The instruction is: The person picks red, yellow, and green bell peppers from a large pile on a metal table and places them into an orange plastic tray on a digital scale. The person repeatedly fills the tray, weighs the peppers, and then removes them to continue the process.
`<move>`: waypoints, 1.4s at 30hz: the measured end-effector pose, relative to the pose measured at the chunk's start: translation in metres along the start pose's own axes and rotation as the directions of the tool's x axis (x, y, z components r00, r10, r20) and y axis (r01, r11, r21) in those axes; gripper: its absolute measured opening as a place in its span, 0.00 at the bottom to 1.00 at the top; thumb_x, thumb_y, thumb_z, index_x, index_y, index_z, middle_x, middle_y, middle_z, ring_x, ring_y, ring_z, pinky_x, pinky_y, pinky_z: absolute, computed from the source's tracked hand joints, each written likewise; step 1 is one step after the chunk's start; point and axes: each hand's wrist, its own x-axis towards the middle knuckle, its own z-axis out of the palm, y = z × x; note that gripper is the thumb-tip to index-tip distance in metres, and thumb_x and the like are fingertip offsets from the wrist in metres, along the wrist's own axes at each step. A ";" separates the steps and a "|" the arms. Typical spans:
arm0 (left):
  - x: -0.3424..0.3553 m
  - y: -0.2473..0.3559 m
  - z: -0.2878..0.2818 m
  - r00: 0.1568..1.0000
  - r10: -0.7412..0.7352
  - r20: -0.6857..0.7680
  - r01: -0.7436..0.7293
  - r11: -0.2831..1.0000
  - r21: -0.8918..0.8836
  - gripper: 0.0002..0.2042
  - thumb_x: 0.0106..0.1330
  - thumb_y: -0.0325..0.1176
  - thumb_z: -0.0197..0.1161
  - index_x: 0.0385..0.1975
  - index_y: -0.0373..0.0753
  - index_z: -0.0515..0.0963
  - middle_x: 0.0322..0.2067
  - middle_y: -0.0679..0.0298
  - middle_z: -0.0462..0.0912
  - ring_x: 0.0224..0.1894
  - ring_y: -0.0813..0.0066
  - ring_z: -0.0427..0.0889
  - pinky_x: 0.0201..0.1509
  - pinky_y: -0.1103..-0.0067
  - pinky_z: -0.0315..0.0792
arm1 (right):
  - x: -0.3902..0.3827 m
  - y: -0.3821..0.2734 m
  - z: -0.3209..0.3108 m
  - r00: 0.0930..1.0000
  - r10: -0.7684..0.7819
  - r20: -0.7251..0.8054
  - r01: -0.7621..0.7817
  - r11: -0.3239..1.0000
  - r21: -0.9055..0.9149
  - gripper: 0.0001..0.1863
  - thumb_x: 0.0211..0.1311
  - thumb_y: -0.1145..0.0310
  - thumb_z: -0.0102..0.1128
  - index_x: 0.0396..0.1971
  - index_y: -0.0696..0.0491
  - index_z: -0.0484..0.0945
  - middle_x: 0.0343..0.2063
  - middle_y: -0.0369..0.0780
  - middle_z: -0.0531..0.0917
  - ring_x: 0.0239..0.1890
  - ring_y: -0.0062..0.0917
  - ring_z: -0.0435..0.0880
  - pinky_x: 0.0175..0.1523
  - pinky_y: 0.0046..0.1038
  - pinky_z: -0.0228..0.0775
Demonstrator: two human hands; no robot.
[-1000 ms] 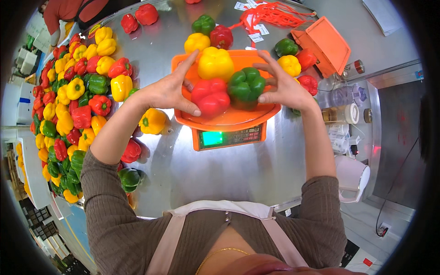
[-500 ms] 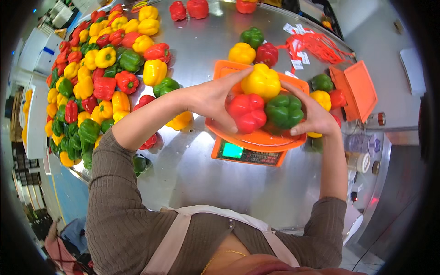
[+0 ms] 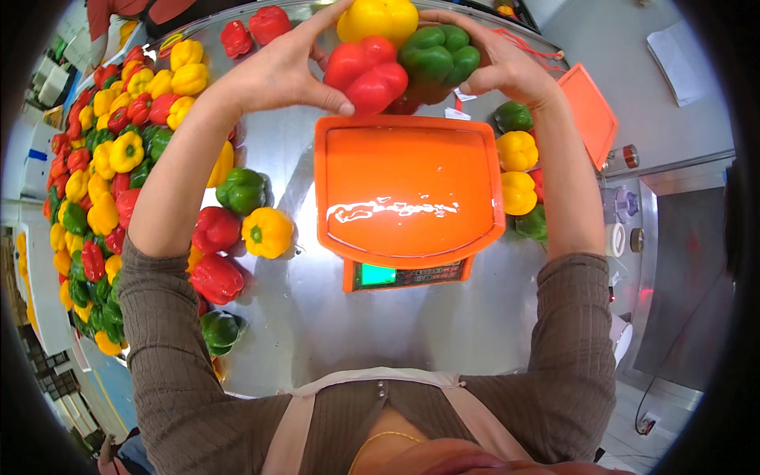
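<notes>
Peppers (image 3: 366,75) — likely light, firm, slick; left hand (image 3: 277,73) and right hand (image 3: 513,65), spread, cup three together — best gripped by outer sides.

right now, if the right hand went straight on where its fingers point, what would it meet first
Probably the held yellow pepper: the right hand points left toward it, fingers behind the green pepper; whether they touch it is unclear.

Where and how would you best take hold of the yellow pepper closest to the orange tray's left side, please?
I'd cup the yellow pepper around its rounded body, probably from above and the right: a gap separates it from the orange tray, while a red pepper crowds its left side.
</notes>
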 end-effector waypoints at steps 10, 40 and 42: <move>0.149 -0.020 0.070 0.966 -0.053 0.252 0.063 0.997 -0.032 0.58 0.50 0.27 0.77 0.77 0.41 0.41 0.64 0.48 0.70 0.57 0.64 0.79 0.62 0.72 0.74 | -0.059 0.060 -0.089 0.961 0.211 -0.181 -0.187 0.972 0.140 0.55 0.33 0.74 0.57 0.73 0.48 0.58 0.62 0.39 0.71 0.58 0.26 0.77 0.58 0.24 0.74; 0.076 -0.006 0.081 0.993 0.121 -0.016 -0.112 0.954 0.276 0.40 0.63 0.25 0.64 0.75 0.46 0.53 0.68 0.52 0.66 0.70 0.61 0.67 0.70 0.67 0.65 | -0.161 0.109 -0.100 0.861 -0.041 -0.507 -0.271 0.806 -0.526 0.50 0.52 0.77 0.70 0.75 0.49 0.54 0.63 0.46 0.73 0.57 0.32 0.79 0.63 0.33 0.72; 0.013 0.010 0.054 0.994 0.020 -0.107 0.007 0.969 0.246 0.38 0.62 0.22 0.62 0.74 0.45 0.57 0.68 0.56 0.67 0.71 0.64 0.67 0.69 0.66 0.66 | -0.201 0.064 -0.063 0.824 -0.040 -0.564 -0.294 0.822 -0.488 0.47 0.54 0.76 0.69 0.74 0.50 0.56 0.62 0.45 0.74 0.56 0.30 0.80 0.61 0.33 0.74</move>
